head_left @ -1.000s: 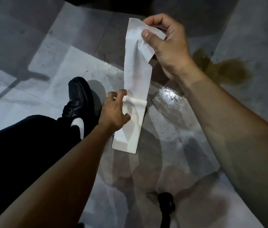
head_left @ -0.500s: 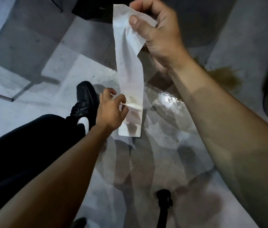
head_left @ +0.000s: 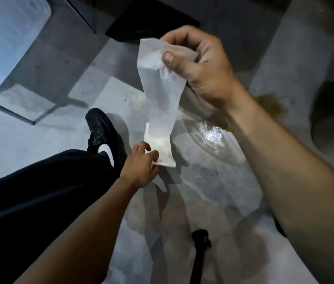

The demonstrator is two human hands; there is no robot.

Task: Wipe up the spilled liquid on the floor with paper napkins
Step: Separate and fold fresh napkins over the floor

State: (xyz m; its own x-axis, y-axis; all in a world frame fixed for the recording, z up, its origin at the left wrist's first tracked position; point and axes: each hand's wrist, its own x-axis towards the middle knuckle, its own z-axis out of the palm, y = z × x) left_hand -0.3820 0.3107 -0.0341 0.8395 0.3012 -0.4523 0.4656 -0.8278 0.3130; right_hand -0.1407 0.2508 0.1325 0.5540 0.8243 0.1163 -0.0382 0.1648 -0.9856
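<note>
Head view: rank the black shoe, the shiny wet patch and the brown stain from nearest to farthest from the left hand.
From the left hand:
1. Black shoe, just to its left.
2. Shiny wet patch, to its right.
3. Brown stain, farther right, beyond the right forearm.

Thin matt paper napkin (head_left: pixel 160 99), glossy black leather shoe (head_left: pixel 102 130), wet shiny spill (head_left: pixel 209 134), matt concrete floor (head_left: pixel 18 140)

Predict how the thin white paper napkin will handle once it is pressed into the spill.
The thin white paper napkin looks floppy: it sags and twists between the right hand and left hand. Light shows through it, so it probably tears easily when wet. The shiny wet puddle would likely soak it quickly.
</note>
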